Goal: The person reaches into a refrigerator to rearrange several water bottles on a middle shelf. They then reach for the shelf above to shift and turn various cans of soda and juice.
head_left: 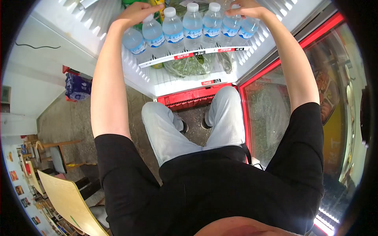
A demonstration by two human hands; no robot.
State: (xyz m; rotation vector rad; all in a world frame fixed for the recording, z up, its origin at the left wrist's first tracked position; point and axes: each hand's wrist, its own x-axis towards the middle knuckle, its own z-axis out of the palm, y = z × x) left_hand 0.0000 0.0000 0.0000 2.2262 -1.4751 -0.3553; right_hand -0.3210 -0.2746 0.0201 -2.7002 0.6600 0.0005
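Note:
Clear water bottles with white caps and blue labels stand in a row on a fridge shelf point(157, 59). My left hand point(136, 15) reaches to the row's left part. Its fingers close over the cap of the second water bottle point(152, 31) from the left, with one finger stretched past it. On the right, my right hand point(246, 8) has its fingers bent round the cap of another water bottle point(230, 26). Between the hands stand untouched bottles, among them a middle bottle point(193, 23). The outermost left bottle point(134, 41) leans outward.
Below the shelf lie bagged green vegetables point(189, 65). The fridge's red-framed glass door point(264, 106) stands open at my right. A purple package point(78, 85) is on the left, and a wooden chair point(69, 200) is at the lower left. Green and yellow packages point(157, 15) sit behind the bottles.

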